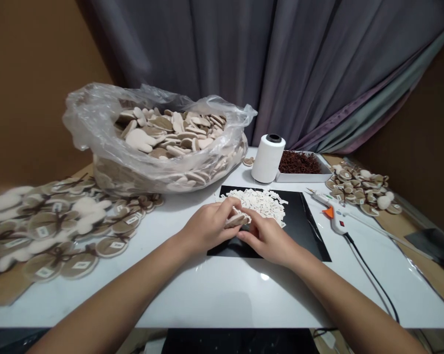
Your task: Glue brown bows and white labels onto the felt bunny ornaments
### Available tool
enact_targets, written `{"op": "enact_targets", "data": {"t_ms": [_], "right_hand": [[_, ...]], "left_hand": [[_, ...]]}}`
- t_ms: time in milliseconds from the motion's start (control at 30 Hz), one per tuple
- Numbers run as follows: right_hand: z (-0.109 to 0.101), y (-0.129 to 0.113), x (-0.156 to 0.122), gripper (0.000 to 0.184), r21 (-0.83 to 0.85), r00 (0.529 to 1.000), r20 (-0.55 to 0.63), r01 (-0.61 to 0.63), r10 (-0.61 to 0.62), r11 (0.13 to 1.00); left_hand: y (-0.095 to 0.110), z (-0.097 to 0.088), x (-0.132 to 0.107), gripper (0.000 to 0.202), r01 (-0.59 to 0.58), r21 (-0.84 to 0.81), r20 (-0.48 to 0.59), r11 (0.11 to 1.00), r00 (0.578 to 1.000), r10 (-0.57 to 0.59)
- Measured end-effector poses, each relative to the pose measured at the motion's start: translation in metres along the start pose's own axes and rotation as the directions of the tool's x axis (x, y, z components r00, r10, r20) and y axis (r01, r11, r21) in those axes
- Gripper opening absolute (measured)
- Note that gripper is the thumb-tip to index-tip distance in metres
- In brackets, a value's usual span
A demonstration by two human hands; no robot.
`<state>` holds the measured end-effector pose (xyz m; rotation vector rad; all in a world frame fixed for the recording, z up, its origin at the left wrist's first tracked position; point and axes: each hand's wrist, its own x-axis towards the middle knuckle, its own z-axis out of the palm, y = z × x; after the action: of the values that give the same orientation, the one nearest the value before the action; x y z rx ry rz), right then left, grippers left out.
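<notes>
My left hand (209,226) and my right hand (268,238) meet over a black mat (310,231) in the middle of the white table (214,290). Both pinch a small beige felt piece (237,219) between their fingertips, with fingers curled around it. Just behind the hands a heap of small white paper labels (260,200) lies on the mat. Most of the felt piece is covered by my fingers.
A clear plastic bag (155,140) full of beige felt pieces stands at the back left. Finished labelled pieces (55,226) spread across the left. A white thread spool (268,158), a tray of brown strands (301,164), a glue gun (334,216) with cord and more felt pieces (364,189) lie right.
</notes>
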<state>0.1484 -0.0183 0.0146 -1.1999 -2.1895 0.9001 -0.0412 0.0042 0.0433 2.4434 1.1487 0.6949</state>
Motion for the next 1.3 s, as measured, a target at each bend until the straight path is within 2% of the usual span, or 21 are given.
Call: {"op": "enact_targets", "data": {"t_ms": [67, 167, 233, 300, 367, 433, 467, 500, 567, 633, 700, 767, 833, 900, 1033, 1167, 1300], "right_hand": [[0.0, 0.0, 0.0, 0.02, -0.117, 0.998, -0.053, -0.044, 0.038, 0.992], [-0.004, -0.001, -0.001, 0.028, -0.247, 0.991, -0.131, -0.053, 0.021, 0.968], [-0.005, -0.002, -0.003, 0.03, -0.273, 0.99, -0.124, 0.037, -0.073, 0.961], [-0.004, -0.004, -0.004, 0.028, -0.205, 0.973, -0.098, 0.187, -0.21, 0.961], [0.0, -0.004, -0.005, 0.025, -0.062, 0.938, -0.123, 0.319, -0.324, 0.946], [0.004, -0.003, -0.004, 0.024, 0.032, 0.91, -0.212, 0.371, -0.356, 0.928], [0.005, -0.001, -0.003, 0.025, 0.024, 0.896, -0.264, 0.376, -0.357, 0.926], [0.006, 0.001, -0.002, 0.027, -0.029, 0.882, -0.307, 0.366, -0.357, 0.93], [0.006, 0.005, 0.0, 0.028, -0.246, 0.859, -0.353, 0.298, -0.372, 0.922], [0.004, 0.006, 0.002, 0.029, -0.501, 0.858, -0.313, 0.215, -0.408, 0.838], [0.003, 0.005, 0.004, 0.03, -0.681, 0.879, -0.229, 0.162, -0.418, 0.714], [0.003, 0.002, 0.008, 0.029, -0.77, 0.904, -0.154, 0.143, -0.399, 0.621], [0.005, -0.002, 0.011, 0.025, -0.798, 0.927, -0.105, 0.137, -0.36, 0.587], [0.005, -0.005, 0.016, 0.018, -0.784, 0.951, -0.062, 0.141, -0.302, 0.605], [-0.003, -0.004, 0.027, 0.011, -0.689, 0.982, 0.047, 0.166, -0.184, 0.706], [-0.01, 0.002, 0.033, 0.011, -0.62, 0.98, 0.119, 0.197, -0.157, 0.76], [-0.007, 0.004, 0.033, 0.011, -0.609, 0.983, 0.11, 0.184, -0.148, 0.771]], "left_hand": [[0.0, 0.0, -0.001, 0.027, 0.01, 0.025, -0.017, 1.0, 1.0, -0.01], [0.0, 0.001, -0.003, 0.028, 0.044, 0.046, -0.045, 0.998, 0.998, -0.042], [0.001, 0.002, -0.003, 0.029, 0.101, 0.037, -0.057, 0.994, 0.994, -0.098], [0.001, 0.002, -0.002, 0.031, 0.163, -0.015, -0.039, 0.986, 0.986, -0.164], [0.001, 0.004, 0.0, 0.032, 0.22, -0.127, -0.002, 0.967, 0.975, -0.222], [0.002, 0.006, 0.001, 0.035, 0.263, -0.265, 0.024, 0.928, 0.964, -0.267], [0.002, 0.007, 0.002, 0.037, 0.283, -0.324, 0.032, 0.903, 0.957, -0.288], [0.003, 0.008, 0.003, 0.039, 0.299, -0.371, 0.031, 0.879, 0.95, -0.31], [0.004, 0.011, 0.003, 0.04, 0.329, -0.415, 0.012, 0.848, 0.934, -0.356], [0.005, 0.013, 0.004, 0.038, 0.352, -0.406, -0.027, 0.844, 0.918, -0.396], [0.005, 0.015, 0.003, 0.038, 0.36, -0.358, -0.068, 0.862, 0.91, -0.408], [0.004, 0.016, 0.003, 0.036, 0.351, -0.308, -0.092, 0.884, 0.914, -0.395], [0.001, 0.019, 0.002, 0.036, 0.33, -0.278, -0.098, 0.902, 0.925, -0.368], [-0.002, 0.022, 0.001, 0.036, 0.308, -0.257, -0.088, 0.916, 0.937, -0.339], [-0.006, 0.027, -0.001, 0.036, 0.282, -0.258, -0.064, 0.924, 0.949, -0.308], [-0.008, 0.03, -0.002, 0.031, 0.236, -0.29, -0.059, 0.928, 0.963, -0.264], [-0.011, 0.031, 0.001, 0.031, 0.226, -0.277, -0.067, 0.934, 0.965, -0.253]]}}
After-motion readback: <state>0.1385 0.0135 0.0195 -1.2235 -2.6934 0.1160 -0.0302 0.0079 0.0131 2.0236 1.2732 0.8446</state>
